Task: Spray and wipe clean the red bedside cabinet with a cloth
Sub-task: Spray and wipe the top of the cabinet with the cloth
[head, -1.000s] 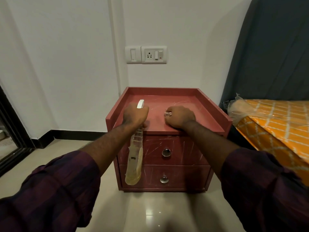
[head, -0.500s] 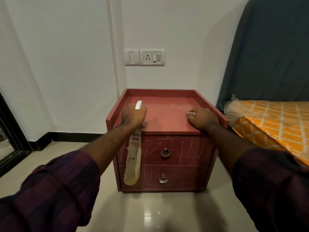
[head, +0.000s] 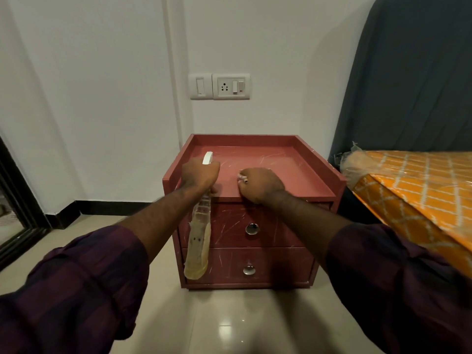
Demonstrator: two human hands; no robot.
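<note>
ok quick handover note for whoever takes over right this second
Left hand: grips the spray bottle near its head; the bottle hangs down in front of the cabinet, at its left.
Right hand: holds the cloth against the cabinet top, front middle; the cloth is mostly hidden under the hand.
Done: wiping the top is under way; how much is covered cannot be told.
Left: probably the rest of the top, the rims, sides and drawer fronts.

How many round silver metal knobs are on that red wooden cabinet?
2: one round silver knob on the upper drawer, another knob on the lower drawer. None seems hidden.
</note>
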